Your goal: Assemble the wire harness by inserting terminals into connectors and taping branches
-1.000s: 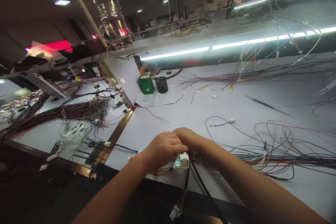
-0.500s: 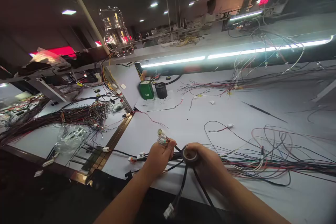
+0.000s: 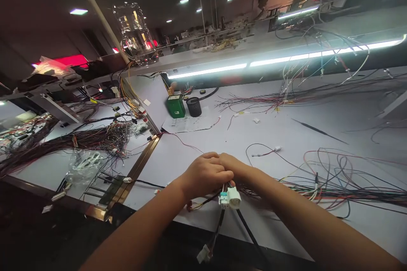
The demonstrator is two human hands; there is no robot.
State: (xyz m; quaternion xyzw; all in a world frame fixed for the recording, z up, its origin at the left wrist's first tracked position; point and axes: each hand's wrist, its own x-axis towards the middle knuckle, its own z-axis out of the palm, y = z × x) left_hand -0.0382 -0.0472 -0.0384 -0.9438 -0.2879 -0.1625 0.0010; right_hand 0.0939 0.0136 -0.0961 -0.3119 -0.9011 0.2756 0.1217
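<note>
My left hand [image 3: 208,175] is closed round a bundle of wires. Two white connectors hang just below its fingers: a smaller connector [image 3: 224,200] with a light blue part, and a larger round-mouthed connector [image 3: 234,198]. My right hand [image 3: 233,165] is pressed against the left one, bent over the same spot, its fingertips hidden behind the left hand. What it grips is out of sight. Two black-sleeved branches run down past the bench's front edge, and one branch ends in a white connector [image 3: 204,254]. Short coloured wires [image 3: 199,205] show under my left wrist.
Long loose wires [image 3: 359,197] spread over the right of the white bench. Farther back stand a green box [image 3: 176,106] and a black cylinder [image 3: 193,107]. A dark pointed tool [image 3: 318,130] lies at right. Left, beyond a brass-coloured strip [image 3: 136,173], lies a large wire bundle [image 3: 92,137].
My left hand has turned over and moved right against my right hand. Its connectors now point down towards me. The dark tape roll that my right hand held has gone out of sight.
</note>
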